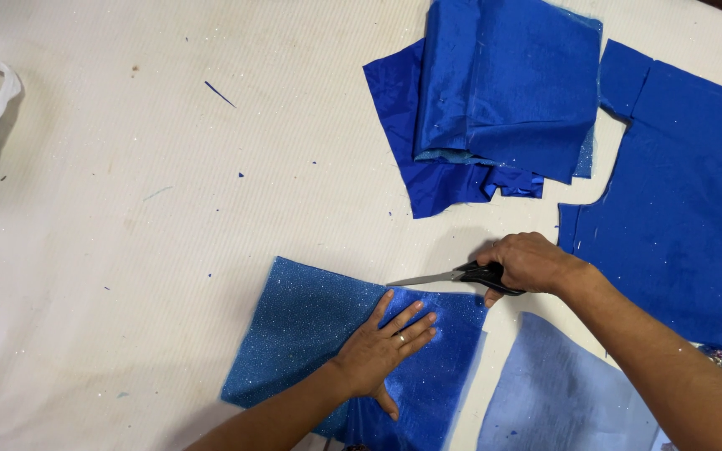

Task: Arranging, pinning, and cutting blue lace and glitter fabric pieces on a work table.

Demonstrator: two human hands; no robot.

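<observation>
Scissors point(453, 275) at glittery blue fabric point(311, 334)

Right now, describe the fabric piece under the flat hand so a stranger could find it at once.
On the white table, look near the bottom edge, centre. The glittery blue piece lies under the left hand, beside the scissors in the right hand. Only it sparkles all over; the neighbouring pieces are smoother or paler.
</observation>
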